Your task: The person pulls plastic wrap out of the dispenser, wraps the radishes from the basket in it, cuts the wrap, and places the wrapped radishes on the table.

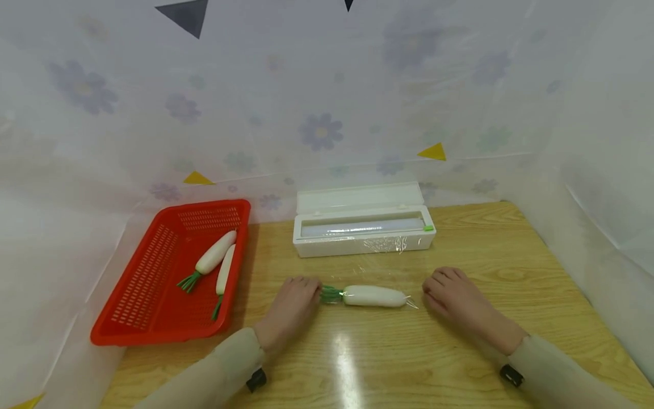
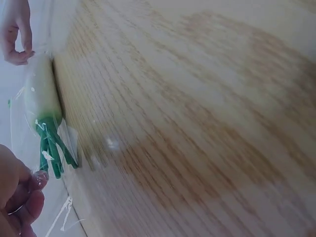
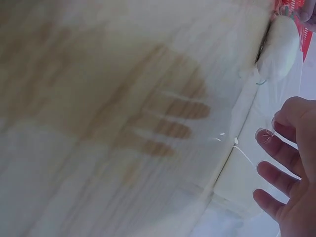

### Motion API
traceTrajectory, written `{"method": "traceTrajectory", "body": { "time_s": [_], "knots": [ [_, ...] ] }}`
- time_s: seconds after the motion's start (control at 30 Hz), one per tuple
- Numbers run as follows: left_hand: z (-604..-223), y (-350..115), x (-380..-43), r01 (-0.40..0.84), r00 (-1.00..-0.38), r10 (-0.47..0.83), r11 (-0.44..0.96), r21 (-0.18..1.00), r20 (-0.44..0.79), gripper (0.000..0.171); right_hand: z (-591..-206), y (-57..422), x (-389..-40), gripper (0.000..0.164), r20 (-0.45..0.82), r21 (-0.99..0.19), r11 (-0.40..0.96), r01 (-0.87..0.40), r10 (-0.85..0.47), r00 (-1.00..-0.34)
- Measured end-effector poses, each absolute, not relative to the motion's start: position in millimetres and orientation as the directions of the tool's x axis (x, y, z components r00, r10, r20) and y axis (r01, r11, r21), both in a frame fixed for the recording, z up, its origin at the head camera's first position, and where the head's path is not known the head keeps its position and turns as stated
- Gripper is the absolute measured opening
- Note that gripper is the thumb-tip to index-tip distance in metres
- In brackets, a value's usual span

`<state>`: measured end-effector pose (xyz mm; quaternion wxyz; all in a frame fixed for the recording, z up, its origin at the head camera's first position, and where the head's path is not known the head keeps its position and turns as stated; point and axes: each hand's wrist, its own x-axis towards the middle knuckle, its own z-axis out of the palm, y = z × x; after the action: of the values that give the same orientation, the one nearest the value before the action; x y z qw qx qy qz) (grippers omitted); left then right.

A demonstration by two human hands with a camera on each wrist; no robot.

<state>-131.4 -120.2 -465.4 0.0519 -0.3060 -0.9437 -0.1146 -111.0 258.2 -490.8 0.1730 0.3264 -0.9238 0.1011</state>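
Observation:
A white radish (image 1: 375, 296) with green stalks lies crosswise on the table, cling film (image 1: 365, 270) spread from the dispenser over it. Close to its green stalks (image 2: 53, 148), my left hand (image 1: 298, 298) pinches the film between thumb and fingers. Beyond the root tip, my right hand (image 1: 455, 295) pinches another part of the film with thumb and index finger. In the right wrist view the other fingers of my right hand (image 3: 291, 163) are spread apart. The film is transparent, so its edges are hard to make out.
Behind the radish stands a white cling film box (image 1: 363, 245), lid raised, with a roll (image 1: 365, 226) inside and a green piece (image 1: 428, 228) at its right end. A red basket (image 1: 168, 335) on the left holds two more radishes (image 1: 217, 254). Flowered sheeting (image 1: 321, 132) surrounds the table.

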Motion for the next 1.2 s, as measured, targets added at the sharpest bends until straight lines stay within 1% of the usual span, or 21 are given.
{"method": "traceTrajectory", "body": {
  "time_s": [0.13, 0.27, 0.33, 0.4, 0.43, 0.5, 0.6, 0.67, 0.73, 0.8, 0.87, 0.9, 1.0, 1.1, 1.13, 1.2],
  "knots": [
    [-468.3, -117.2, -136.4, 0.554, -0.832, 0.529, 0.801, 0.226, 0.163, 0.005, -492.2, 257.3, -115.7, 0.01, 0.375, -0.093, 0.777, -0.623, -0.553, -0.745],
    [-472.5, -112.6, -140.4, 0.529, -0.847, 0.497, 0.82, 0.219, 0.186, 0.007, -494.0, 257.0, -117.4, 0.009, 0.358, -0.111, 0.784, -0.611, -0.541, -0.761],
    [-474.3, -108.9, -141.5, 0.523, -0.849, 0.483, 0.826, 0.212, 0.214, 0.011, -495.1, 257.0, -117.8, 0.009, 0.354, -0.117, 0.789, -0.603, -0.534, -0.768],
    [-474.8, -104.5, -140.7, 0.543, -0.833, 0.492, 0.814, 0.206, 0.252, 0.018, -496.1, 257.0, -117.7, 0.009, 0.353, -0.12, 0.793, -0.598, -0.529, -0.772],
    [-474.6, -102.0, -139.3, 0.565, -0.817, 0.51, 0.8, 0.2, 0.269, 0.022, -496.5, 257.1, -117.7, 0.009, 0.351, -0.121, 0.793, -0.597, -0.528, -0.773],
    [-473.3, -96.6, -134.7, 0.637, -0.761, 0.578, 0.752, 0.169, 0.295, 0.027, -496.8, 256.9, -117.7, 0.009, 0.345, -0.121, 0.795, -0.594, -0.528, -0.776],
    [-470.7, -87.6, -126.1, 0.755, -0.643, 0.705, 0.65, 0.092, 0.299, 0.03, -496.3, 256.6, -118.4, 0.007, 0.318, -0.125, 0.806, -0.578, -0.52, -0.793],
    [-470.5, -81.1, -122.5, 0.799, -0.58, 0.759, 0.601, 0.027, 0.297, 0.031, -495.0, 256.3, -119.5, 0.006, 0.299, -0.126, 0.823, -0.554, -0.501, -0.812],
    [-470.9, -75.5, -120.9, 0.812, -0.553, 0.779, 0.583, -0.018, 0.297, 0.032, -492.6, 255.4, -120.2, 0.005, 0.292, -0.122, 0.84, -0.529, -0.479, -0.827],
    [-472.6, -71.6, -120.6, 0.807, -0.549, 0.779, 0.588, -0.049, 0.302, 0.033, -489.2, 251.9, -120.0, 0.005, 0.311, -0.11, 0.847, -0.52, -0.468, -0.827],
    [-475.0, -69.4, -120.5, 0.799, -0.554, 0.775, 0.597, -0.066, 0.303, 0.035, -484.6, 245.1, -117.4, 0.006, 0.359, -0.091, 0.832, -0.548, -0.486, -0.797],
    [-476.4, -68.8, -120.5, 0.795, -0.559, 0.773, 0.602, -0.07, 0.301, 0.036, -482.5, 240.7, -115.4, 0.008, 0.389, -0.079, 0.815, -0.574, -0.505, -0.771],
    [-480.4, -67.7, -120.5, 0.783, -0.577, 0.764, 0.618, -0.069, 0.288, 0.039, -476.8, 223.4, -106.4, 0.015, 0.462, -0.026, 0.738, -0.674, -0.589, -0.663],
    [-482.4, -66.4, -121.8, 0.764, -0.605, 0.742, 0.643, -0.053, 0.288, 0.036, -474.1, 205.3, -96.7, 0.021, 0.467, 0.033, 0.657, -0.753, -0.676, -0.57],
    [-482.8, -65.8, -122.4, 0.758, -0.614, 0.735, 0.651, -0.045, 0.288, 0.033, -474.0, 199.9, -94.2, 0.022, 0.455, 0.05, 0.643, -0.765, -0.696, -0.555],
    [-483.0, -64.4, -124.2, 0.746, -0.632, 0.72, 0.665, -0.026, 0.288, 0.029, -474.7, 191.8, -91.1, 0.026, 0.424, 0.077, 0.631, -0.772, -0.721, -0.548]
  ]
}}
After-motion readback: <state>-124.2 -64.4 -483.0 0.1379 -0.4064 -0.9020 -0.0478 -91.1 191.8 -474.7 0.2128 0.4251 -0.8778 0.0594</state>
